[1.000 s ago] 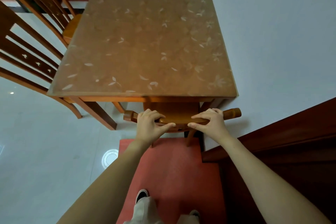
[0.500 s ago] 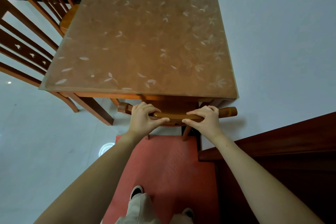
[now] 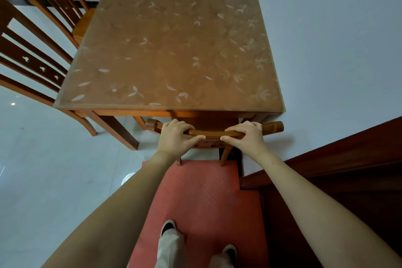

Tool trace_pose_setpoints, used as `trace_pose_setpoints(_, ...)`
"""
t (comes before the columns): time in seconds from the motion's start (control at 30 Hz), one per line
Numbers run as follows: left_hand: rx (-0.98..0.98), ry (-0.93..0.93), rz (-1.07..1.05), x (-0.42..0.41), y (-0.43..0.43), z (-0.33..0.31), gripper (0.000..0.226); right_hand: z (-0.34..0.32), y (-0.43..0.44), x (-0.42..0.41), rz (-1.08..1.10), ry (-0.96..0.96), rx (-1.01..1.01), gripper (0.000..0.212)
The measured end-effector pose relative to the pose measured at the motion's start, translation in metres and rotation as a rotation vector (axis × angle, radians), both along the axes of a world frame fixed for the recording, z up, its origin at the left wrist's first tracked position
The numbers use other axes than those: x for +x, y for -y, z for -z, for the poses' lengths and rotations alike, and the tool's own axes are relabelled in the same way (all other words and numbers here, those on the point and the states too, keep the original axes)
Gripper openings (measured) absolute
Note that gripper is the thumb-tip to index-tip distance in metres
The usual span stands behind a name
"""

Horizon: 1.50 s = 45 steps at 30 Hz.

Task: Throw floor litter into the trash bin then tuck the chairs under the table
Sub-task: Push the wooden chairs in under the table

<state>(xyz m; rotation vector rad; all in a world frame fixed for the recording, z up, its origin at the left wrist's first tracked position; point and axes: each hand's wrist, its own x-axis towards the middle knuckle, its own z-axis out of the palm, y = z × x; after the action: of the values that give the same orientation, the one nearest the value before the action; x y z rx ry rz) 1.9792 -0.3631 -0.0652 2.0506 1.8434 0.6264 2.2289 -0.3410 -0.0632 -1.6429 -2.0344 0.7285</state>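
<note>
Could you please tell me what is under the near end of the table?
A chair, gripped at its top rail by the left hand and right hand. The table hides its seat and front legs.

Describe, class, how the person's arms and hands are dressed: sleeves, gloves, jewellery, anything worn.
Both forearms are bare right up to the frame's bottom edge; no sleeve shows. The left hand and right hand are ungloved, with no ring, watch or bracelet visible. The fingernails are short and look unpainted.

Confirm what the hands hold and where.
Both the left hand and right hand grip the chair by its top back rail.
</note>
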Motion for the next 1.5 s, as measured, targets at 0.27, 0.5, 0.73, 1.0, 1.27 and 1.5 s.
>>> trace_pose_setpoints(0.27,0.145,-0.082,0.099,0.016,0.035,-0.048,0.047,-0.049,0.034,-0.007,-0.063,0.031,0.058,0.042)
trace_pose_setpoints(0.5,0.260,-0.057,0.115,0.036,0.124,-0.087,0.048,-0.085,0.109,0.011,-0.142,0.162,0.380,0.049)
trace_pose_setpoints(0.73,0.122,-0.119,0.006,0.047,0.230,-0.066,0.049,-0.067,0.194,0.017,-0.194,0.207,0.305,0.057)
trace_pose_setpoints(1.0,0.022,-0.117,-0.293,0.030,0.312,-0.060,0.050,-0.055,0.239,-0.016,-0.385,0.177,0.225,0.057)
trace_pose_setpoints(1.27,0.079,-0.079,-0.604,-0.053,0.377,-0.075,0.049,-0.063,0.250,-0.125,-0.589,0.120,0.252,0.054)
trace_pose_setpoints(1.5,0.047,-0.105,-0.778,-0.175,0.426,-0.074,0.046,-0.054,0.267,-0.279,-0.757,0.086,0.229,0.056)
